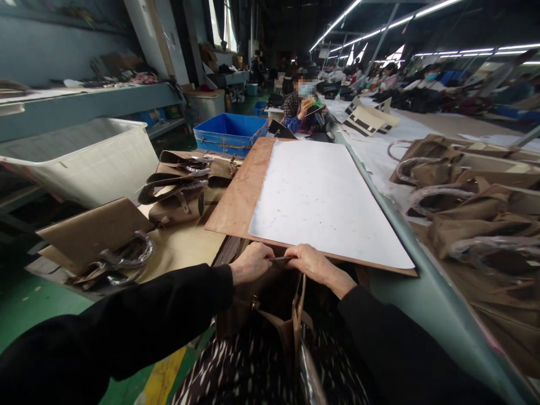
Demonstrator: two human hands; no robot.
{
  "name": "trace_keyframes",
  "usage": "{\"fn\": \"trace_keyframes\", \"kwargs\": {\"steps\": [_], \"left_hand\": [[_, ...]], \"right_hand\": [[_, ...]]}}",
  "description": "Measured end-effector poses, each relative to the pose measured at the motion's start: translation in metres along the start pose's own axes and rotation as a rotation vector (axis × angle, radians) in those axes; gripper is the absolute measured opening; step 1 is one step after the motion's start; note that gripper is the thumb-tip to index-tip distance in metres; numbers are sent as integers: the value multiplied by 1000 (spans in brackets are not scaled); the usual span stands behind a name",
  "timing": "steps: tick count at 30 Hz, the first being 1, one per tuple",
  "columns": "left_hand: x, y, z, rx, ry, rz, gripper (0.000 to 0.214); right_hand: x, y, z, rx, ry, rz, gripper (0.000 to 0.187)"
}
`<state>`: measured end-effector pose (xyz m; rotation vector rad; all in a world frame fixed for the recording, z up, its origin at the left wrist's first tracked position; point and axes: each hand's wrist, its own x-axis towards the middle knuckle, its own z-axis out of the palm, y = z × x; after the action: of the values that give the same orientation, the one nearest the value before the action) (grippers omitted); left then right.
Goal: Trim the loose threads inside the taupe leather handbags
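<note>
A brown handbag point(270, 295) rests on my lap, its mouth open toward me and a plastic-wrapped handle point(310, 371) hanging at the near side. My left hand point(252, 262) pinches the bag's far rim from the left. From the right, my right hand point(315, 263) grips the same rim, a short gap away. Both hands are closed, with fingers curled over the edge. Just beyond them lies a wooden board point(236, 208) covered by a white sheet point(316, 197). Shadow hides the bag's inside and lower part.
Brown bags with wrapped handles are piled on the right table point(476, 225) and stacked at left point(181, 185). An unfinished-looking bag point(97, 236) lies nearer. A blue bin point(232, 132) and a white tub point(84, 163) stand beyond. A masked co-worker point(304, 101) sits across the board.
</note>
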<state>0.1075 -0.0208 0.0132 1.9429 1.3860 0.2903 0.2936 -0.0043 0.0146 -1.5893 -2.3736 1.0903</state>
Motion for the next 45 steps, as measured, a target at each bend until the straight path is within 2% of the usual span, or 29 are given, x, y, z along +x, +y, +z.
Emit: {"fn": "trace_keyframes", "kwargs": {"steps": [4, 6, 10, 18, 23, 29, 37, 41, 45], "left_hand": [[-1, -5, 7, -15, 33, -27, 20], [-1, -5, 9, -20, 49, -20, 21], [-2, -1, 11, -5, 66, -8, 21], [-2, 1, 13, 45, 80, -14, 19], [-1, -3, 17, 83, 87, 14, 21], [1, -7, 20, 33, 112, 93, 29], [1, -3, 20, 122, 86, 37, 33], [2, 0, 23, 153, 75, 26, 32], [4, -1, 25, 180, 62, 83, 32]], "right_hand": [[-14, -15, 10, -109, 209, -42, 16], [-20, -19, 12, -95, 253, -67, 22], [-25, -18, 16, -76, 254, -81, 23], [-17, -17, 20, -211, 261, -89, 16], [-10, -18, 17, -367, 237, -114, 16], [-7, -17, 19, -391, 225, -165, 17], [-13, -27, 24, -434, 193, -176, 25], [-18, -28, 25, -444, 234, -190, 25], [-17, -20, 26, -426, 287, -168, 22]]}}
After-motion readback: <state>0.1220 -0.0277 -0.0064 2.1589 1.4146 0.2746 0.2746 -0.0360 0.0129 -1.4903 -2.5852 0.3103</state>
